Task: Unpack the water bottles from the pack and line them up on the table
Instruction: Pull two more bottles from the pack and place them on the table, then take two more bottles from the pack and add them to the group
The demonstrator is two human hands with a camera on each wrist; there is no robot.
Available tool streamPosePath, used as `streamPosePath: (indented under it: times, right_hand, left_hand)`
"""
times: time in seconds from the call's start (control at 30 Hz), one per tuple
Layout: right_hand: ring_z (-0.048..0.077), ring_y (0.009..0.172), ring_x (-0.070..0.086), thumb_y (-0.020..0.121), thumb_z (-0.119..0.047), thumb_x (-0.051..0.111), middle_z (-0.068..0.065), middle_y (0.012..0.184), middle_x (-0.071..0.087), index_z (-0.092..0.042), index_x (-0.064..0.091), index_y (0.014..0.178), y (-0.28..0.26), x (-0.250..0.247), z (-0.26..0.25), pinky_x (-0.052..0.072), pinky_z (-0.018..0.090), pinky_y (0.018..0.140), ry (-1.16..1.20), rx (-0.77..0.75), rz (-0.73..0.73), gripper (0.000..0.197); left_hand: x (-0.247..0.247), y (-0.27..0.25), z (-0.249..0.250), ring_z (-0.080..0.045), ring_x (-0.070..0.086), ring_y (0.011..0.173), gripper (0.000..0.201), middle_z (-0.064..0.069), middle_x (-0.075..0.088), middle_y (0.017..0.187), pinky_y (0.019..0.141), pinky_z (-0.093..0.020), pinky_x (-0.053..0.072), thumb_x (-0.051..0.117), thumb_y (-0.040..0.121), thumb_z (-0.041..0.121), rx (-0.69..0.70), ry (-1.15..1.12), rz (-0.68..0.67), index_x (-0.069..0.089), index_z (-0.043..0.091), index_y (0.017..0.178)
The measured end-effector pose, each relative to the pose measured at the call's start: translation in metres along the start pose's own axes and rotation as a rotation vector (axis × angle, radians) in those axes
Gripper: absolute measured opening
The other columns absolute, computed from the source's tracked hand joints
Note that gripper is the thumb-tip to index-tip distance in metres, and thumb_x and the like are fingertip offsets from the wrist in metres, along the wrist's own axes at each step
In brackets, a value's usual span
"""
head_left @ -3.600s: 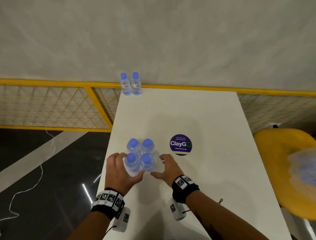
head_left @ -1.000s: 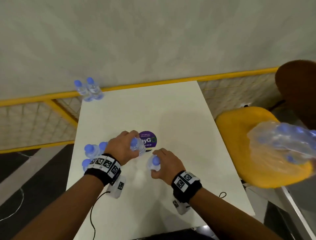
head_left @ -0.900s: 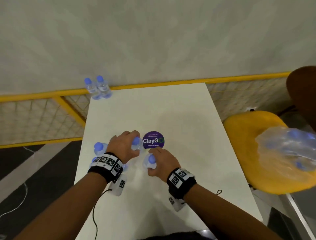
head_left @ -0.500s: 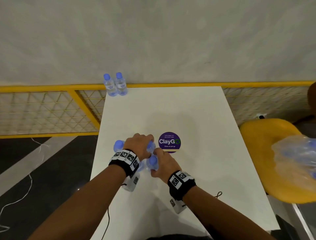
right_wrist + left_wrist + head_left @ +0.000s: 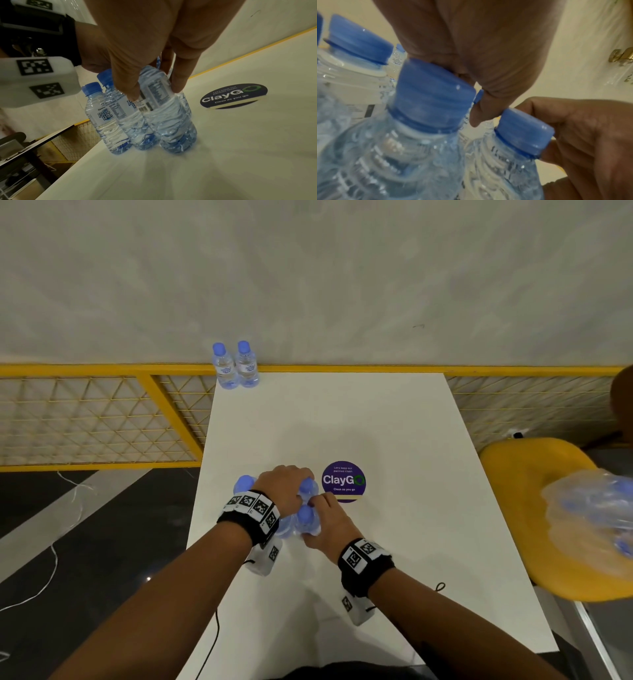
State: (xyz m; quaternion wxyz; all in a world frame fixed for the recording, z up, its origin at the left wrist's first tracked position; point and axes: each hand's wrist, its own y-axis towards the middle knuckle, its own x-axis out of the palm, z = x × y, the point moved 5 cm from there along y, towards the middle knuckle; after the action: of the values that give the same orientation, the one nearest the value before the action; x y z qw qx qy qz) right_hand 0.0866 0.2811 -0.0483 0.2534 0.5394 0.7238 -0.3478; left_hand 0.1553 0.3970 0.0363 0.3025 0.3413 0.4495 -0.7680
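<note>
Four small clear water bottles with blue caps stand bunched near the left edge of the white table [image 5: 342, 412]. My left hand [image 5: 282, 491] reaches down over the far-right bottle [image 5: 308, 487] and grips it near its cap. My right hand [image 5: 330, 523] pinches the near-right bottle [image 5: 164, 112] between thumb [image 5: 130, 88] and fingers, just under its cap [image 5: 523, 132]. Two free bottles [image 5: 102, 116] stand to the left, one cap [image 5: 244, 483] showing beside my left wrist. Two more bottles [image 5: 236, 368] stand together at the table's far-left corner.
A round purple ClayGo sticker [image 5: 344, 482] lies just right of the bunch. On the yellow chair [image 5: 513, 508] to the right sits the crumpled plastic pack [image 5: 592, 515] with more bottles inside. A yellow mesh railing [image 5: 102, 422] runs behind and left of the table.
My right hand has carried its bottle left, close beside my left hand and the other bottles. The head view has swung back to the left.
</note>
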Motion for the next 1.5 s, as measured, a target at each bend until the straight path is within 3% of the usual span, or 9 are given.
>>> streamPosePath:
  times: [0.3,0.43,0.67,0.9,1.03,1.17,1.33,1.43,1.5]
  right_hand:
    - [0.015,0.098,0.055,0.065,-0.043,0.083,-0.004,0.116,0.05,-0.021,0.052,0.12,-0.029,-0.044,0.009,0.052,0.028,0.084,0.083,-0.018,0.074,0.067]
    - [0.009,0.086,0.06,0.075,-0.035,0.077,-0.006,0.098,0.059,-0.02,0.062,0.097,-0.081,-0.092,0.068,0.056,0.028,0.075,0.198,0.058,0.228,0.031]
    - [0.017,0.075,0.066,0.081,-0.018,0.071,-0.005,0.081,0.067,-0.018,0.065,0.081,-0.225,-0.218,0.249,0.056,0.033,0.07,0.07,0.506,0.541,0.006]
    - [0.025,0.105,0.065,0.087,-0.025,0.068,0.009,0.122,0.066,-0.012,0.056,0.129,-0.339,-0.308,0.422,0.052,0.033,0.082,0.197,0.955,0.698,0.045]
    - [0.027,0.121,0.057,0.087,-0.03,0.068,0.01,0.139,0.055,-0.014,0.039,0.145,-0.346,-0.336,0.49,0.05,0.04,0.094,0.307,1.023,0.69,0.067]
    - [0.028,0.13,0.05,0.087,-0.035,0.069,0.007,0.147,0.045,-0.015,0.027,0.149,-0.327,-0.349,0.526,0.049,0.041,0.096,0.41,1.018,0.649,0.078]
    - [0.026,0.088,0.06,0.09,-0.021,0.065,0.006,0.086,0.063,-0.005,0.066,0.1,-0.306,-0.372,0.539,0.042,0.024,0.069,0.403,0.997,0.709,0.019]
    - [0.024,0.098,0.061,0.087,-0.016,0.069,0.006,0.103,0.065,-0.005,0.063,0.119,-0.301,-0.382,0.538,0.045,0.028,0.086,0.484,0.942,0.871,0.034]
    - [0.025,0.1,0.062,0.087,-0.025,0.07,0.006,0.11,0.067,-0.011,0.063,0.12,-0.297,-0.387,0.541,0.043,0.029,0.087,0.438,0.946,0.887,0.037]
  left_hand:
    - [-0.011,-0.003,0.005,-0.024,0.059,0.116,0.054,0.009,0.06,0.129,0.105,-0.046,0.044,0.057,0.081,0.017,-0.007,0.026,0.194,0.054,0.045,0.127]
    - [-0.023,-0.01,0.08,-0.024,0.061,0.102,0.042,0.004,0.066,0.115,0.088,-0.04,0.052,0.057,0.08,0.016,0.196,-0.045,0.406,0.065,0.027,0.12]
    - [0.07,0.028,0.285,-0.01,0.067,0.085,0.019,0.01,0.071,0.099,0.081,-0.039,0.058,0.057,0.086,0.032,0.489,-0.252,0.029,0.071,0.029,0.099]
    - [0.194,0.072,0.468,-0.024,0.067,0.102,0.029,-0.003,0.072,0.112,0.091,-0.04,0.055,0.065,0.092,0.042,0.553,-0.186,-0.305,0.068,0.019,0.109]
    - [0.241,0.107,0.546,-0.029,0.051,0.134,0.07,-0.009,0.048,0.152,0.106,-0.038,0.045,0.065,0.093,0.046,0.445,-0.163,-0.371,0.038,0.016,0.151]
    - [0.25,0.145,0.594,-0.027,0.055,0.128,0.068,-0.006,0.052,0.145,0.096,-0.033,0.046,0.066,0.093,0.034,0.315,-0.343,-0.266,0.037,0.013,0.151]
    - [0.246,0.196,0.617,-0.032,0.063,0.09,0.041,-0.009,0.066,0.105,0.073,-0.038,0.05,0.053,0.094,0.054,0.076,-0.346,-0.287,0.065,0.02,0.114]
    - [0.253,0.223,0.627,-0.037,0.06,0.116,0.059,-0.02,0.06,0.133,0.091,-0.043,0.05,0.06,0.098,0.033,0.175,-0.056,-0.376,0.039,0.019,0.151]
    - [0.251,0.232,0.63,-0.034,0.06,0.099,0.081,-0.019,0.062,0.127,0.084,-0.042,0.053,0.072,0.089,0.022,0.27,0.307,-0.37,0.026,0.025,0.156]
